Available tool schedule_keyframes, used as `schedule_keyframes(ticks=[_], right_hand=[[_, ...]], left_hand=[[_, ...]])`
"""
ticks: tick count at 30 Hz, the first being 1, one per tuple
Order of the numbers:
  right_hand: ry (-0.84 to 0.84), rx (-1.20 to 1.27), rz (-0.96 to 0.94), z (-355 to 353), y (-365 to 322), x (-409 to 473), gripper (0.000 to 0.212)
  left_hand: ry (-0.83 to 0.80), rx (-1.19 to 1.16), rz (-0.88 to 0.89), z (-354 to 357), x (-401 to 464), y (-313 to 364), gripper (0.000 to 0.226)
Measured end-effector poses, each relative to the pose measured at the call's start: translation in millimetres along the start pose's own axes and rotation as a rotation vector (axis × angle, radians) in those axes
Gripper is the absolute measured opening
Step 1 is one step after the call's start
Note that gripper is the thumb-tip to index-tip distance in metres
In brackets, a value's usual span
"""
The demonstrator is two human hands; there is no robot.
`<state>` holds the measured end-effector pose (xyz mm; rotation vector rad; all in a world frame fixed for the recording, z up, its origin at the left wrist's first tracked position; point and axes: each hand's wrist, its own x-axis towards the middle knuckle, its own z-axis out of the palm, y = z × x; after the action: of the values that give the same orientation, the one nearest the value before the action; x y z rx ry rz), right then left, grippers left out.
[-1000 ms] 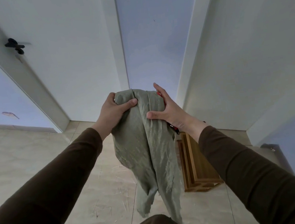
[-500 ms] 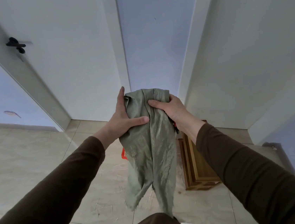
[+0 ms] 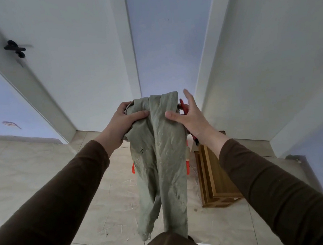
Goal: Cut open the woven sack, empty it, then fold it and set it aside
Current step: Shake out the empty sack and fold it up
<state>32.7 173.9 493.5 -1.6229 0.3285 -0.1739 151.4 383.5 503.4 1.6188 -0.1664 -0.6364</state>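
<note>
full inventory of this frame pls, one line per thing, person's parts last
woven sack: 1, grey-green, held up mid-frame, hanging limp with frayed lower ends
red-handled tool: 1, red and black, behind the right palm, mostly hidden
orange object: 1, orange, on the floor behind the sack, mostly hidden
wooden crate: 1, light brown, on the floor right of the sack
doors: 2, white, left and right
door handles: 2, black, one per door
floor: beige tiles, scattered straw
left hand: grip closed on the sack's top
right hand: thumb on the sack, fingers spread
sleeves: 2, dark brown
</note>
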Motion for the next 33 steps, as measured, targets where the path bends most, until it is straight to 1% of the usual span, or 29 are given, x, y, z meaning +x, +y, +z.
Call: schedule_keyframes(ticks=[1, 2, 3, 5, 6, 8, 10, 12, 13, 14, 15, 17, 19, 20, 21, 22, 23, 24, 26, 28, 29, 31, 33], right_hand=[[0.064, 0.039, 0.024, 0, -1, -1, 0.124], [0.118, 0.043, 0.025, 1, -1, -2, 0.116], [0.163, -0.007, -0.002, 1, 0, -3, 0.104], [0.239, -0.191, -0.116, 3, 4, -5, 0.079], [0.273, -0.263, -0.171, 3, 6, -7, 0.070], [0.306, -0.321, -0.244, 3, 8, -8, 0.058], [0.297, -0.316, -0.269, 4, 9, -7, 0.051], [0.303, -0.301, -0.262, 3, 9, -7, 0.056], [0.302, -0.270, -0.247, 3, 9, -7, 0.064], [0.275, -0.225, -0.221, 2, 7, -7, 0.078], [0.210, -0.183, -0.195, 1, 5, -7, 0.092], [0.001, -0.166, -0.155, -2, 2, -6, 0.114], [-0.199, -0.227, -0.113, -5, 1, -5, 0.128], [-0.267, -0.258, -0.090, -6, 2, -4, 0.134], [-0.303, -0.301, -0.073, -6, 3, -2, 0.138], [-0.306, -0.360, -0.065, -6, 4, -1, 0.139], [-0.281, -0.423, -0.062, -7, 5, 0, 0.134], [-0.238, -0.471, -0.060, -8, 6, 1, 0.124], [-0.127, -0.506, -0.055, -10, 7, 2, 0.096], [-0.012, -0.501, -0.046, -12, 6, 3, 0.077], [0.032, -0.487, -0.040, -13, 5, 3, 0.072], [0.067, -0.404, 0.002, -14, 4, 4, 0.070], [0.055, -0.231, 0.087, -16, 1, 4, 0.065]], left_hand=[[0.002, -0.004, -0.014, 0, 0, 2, 0.063], [0.002, -0.001, -0.025, 1, -1, 3, 0.063], [0.002, 0.006, -0.032, 2, -2, 4, 0.064], [0.003, 0.031, -0.039, 5, -3, 7, 0.065], [0.005, 0.043, -0.043, 6, -4, 9, 0.065], [0.001, 0.049, -0.068, 7, -4, 10, 0.064], [-0.006, 0.038, -0.091, 7, -5, 11, 0.064], [-0.006, 0.031, -0.094, 7, -6, 12, 0.065], [-0.005, 0.033, -0.092, 7, -7, 13, 0.065], [-0.006, 0.037, -0.091, 8, -8, 13, 0.066], [-0.010, 0.041, -0.091, 8, -8, 14, 0.066], [-0.018, 0.051, -0.087, 9, -9, 14, 0.063], [-0.011, 0.029, -0.075, 8, -8, 15, 0.059], [-0.004, 0.005, -0.073, 7, -8, 16, 0.057], [0.001, -0.010, -0.068, 7, -8, 16, 0.054], [0.002, -0.005, -0.059, 6, -8, 16, 0.052], [0.000, 0.017, -0.046, 6, -9, 17, 0.050], [-0.002, 0.054, -0.034, 7, -9, 17, 0.051], [-0.014, 0.154, -0.022, 10, -12, 18, 0.060], [-0.071, 0.225, -0.017, 13, -17, 18, 0.082], [-0.120, 0.248, -0.010, 14, -19, 17, 0.094], [-0.229, 0.276, 0.007, 16, -24, 14, 0.115], [-0.299, 0.252, 0.038, 19, -29, 9, 0.130]])
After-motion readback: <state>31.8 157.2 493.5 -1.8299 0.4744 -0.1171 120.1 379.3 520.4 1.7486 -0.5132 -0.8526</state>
